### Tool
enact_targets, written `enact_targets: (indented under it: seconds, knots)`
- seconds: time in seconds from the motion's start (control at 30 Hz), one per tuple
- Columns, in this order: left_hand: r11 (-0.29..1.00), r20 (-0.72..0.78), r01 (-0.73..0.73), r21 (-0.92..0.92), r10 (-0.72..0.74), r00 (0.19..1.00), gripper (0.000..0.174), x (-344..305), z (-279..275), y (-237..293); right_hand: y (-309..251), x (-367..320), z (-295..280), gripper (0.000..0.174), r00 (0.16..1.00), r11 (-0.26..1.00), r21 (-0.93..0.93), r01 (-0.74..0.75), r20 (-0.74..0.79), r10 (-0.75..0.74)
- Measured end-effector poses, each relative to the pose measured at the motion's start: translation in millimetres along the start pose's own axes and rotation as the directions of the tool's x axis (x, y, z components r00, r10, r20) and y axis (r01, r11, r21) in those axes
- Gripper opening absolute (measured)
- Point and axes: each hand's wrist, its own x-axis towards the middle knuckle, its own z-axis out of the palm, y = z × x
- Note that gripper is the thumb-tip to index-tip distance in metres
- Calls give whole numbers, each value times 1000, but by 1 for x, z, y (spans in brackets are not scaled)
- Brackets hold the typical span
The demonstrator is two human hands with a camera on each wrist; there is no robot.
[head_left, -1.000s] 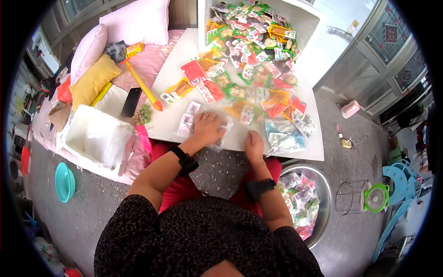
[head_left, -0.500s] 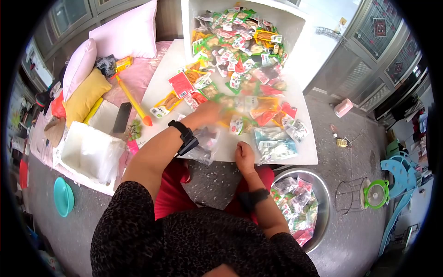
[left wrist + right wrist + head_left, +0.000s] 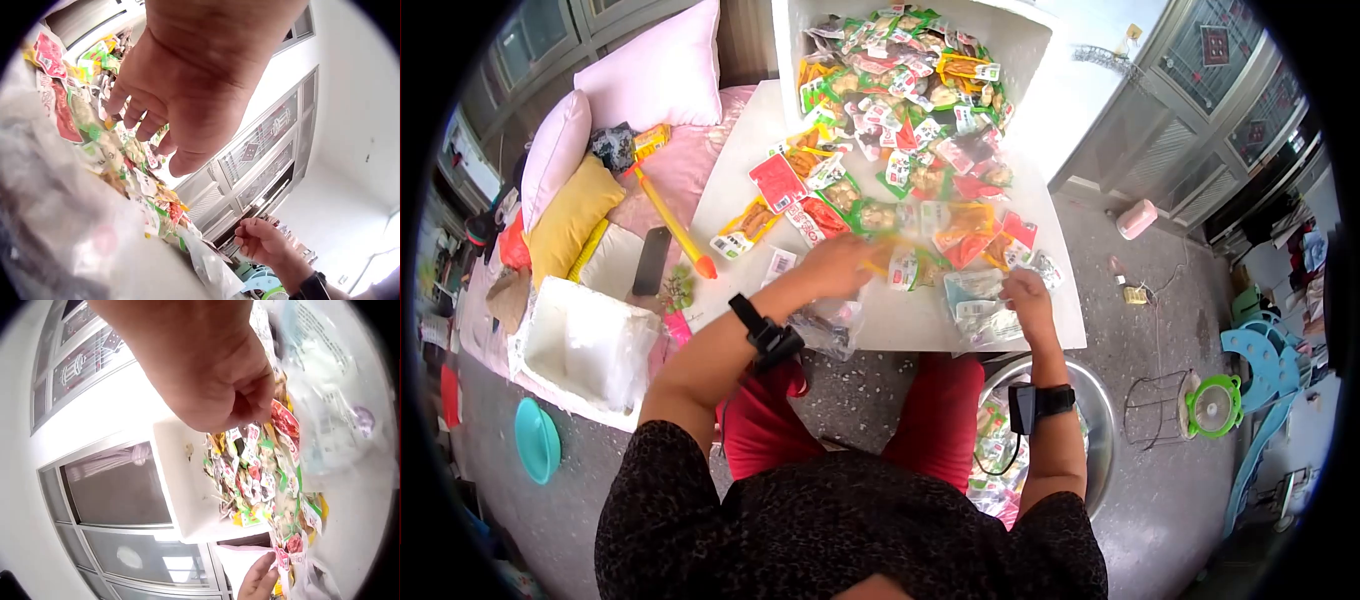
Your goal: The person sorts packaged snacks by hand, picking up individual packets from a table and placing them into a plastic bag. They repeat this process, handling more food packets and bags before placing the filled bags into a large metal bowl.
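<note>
Colourful sealed food packets (image 3: 880,216) lie in a loose band across the white table. My left hand (image 3: 837,268) is over the band's near left part; in the left wrist view the left hand (image 3: 181,106) has loosely bent, spread fingers, holding nothing visible. Clear bags (image 3: 830,325) lie below its wrist. My right hand (image 3: 1027,295) is at the right side, by a bluish clear bag (image 3: 978,305). The right wrist view shows the right hand (image 3: 219,394) with fingers curled in, beside a red packet (image 3: 285,420); nothing is visible in its grip.
A white foam box (image 3: 1040,95) of packets lies tipped toward me at the table's back. A metal basin (image 3: 1103,440) with packets stands below the right forearm. At left are a phone (image 3: 652,260), a yellow stick (image 3: 670,218) and a foam box (image 3: 550,345) with clear bags.
My left hand has left the clear bags near the front edge and moved up to the packets. The right hand has moved right, from the table's front edge to the bluish bag.
</note>
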Motion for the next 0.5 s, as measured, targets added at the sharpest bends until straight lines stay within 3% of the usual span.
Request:
enact_targets:
  seconds: [0.13,0.2,0.27,0.37,0.47,0.5]
  knots:
    - [1000,143,18,3,-19,990,36,45,-32,-2,15,-22,2,11,988,984,-92,151,-21,-154]
    - [1000,162,7,-19,-4,987,35,77,-38,-13,46,-50,13,12,881,779,-463,424,10,-473]
    - [999,144,-18,-50,25,989,33,116,-25,-37,59,-93,32,16,772,553,-618,559,145,-619]
    - [999,106,-5,37,1,994,30,175,-7,-56,77,-135,48,23,750,526,-576,626,258,-610]
    - [948,74,247,-201,-237,969,29,208,-1,-43,79,-146,52,24,769,476,-673,566,221,-601]
    - [966,-1,187,-180,-190,982,29,219,6,-45,80,-145,51,24,776,462,-704,539,201,-598]
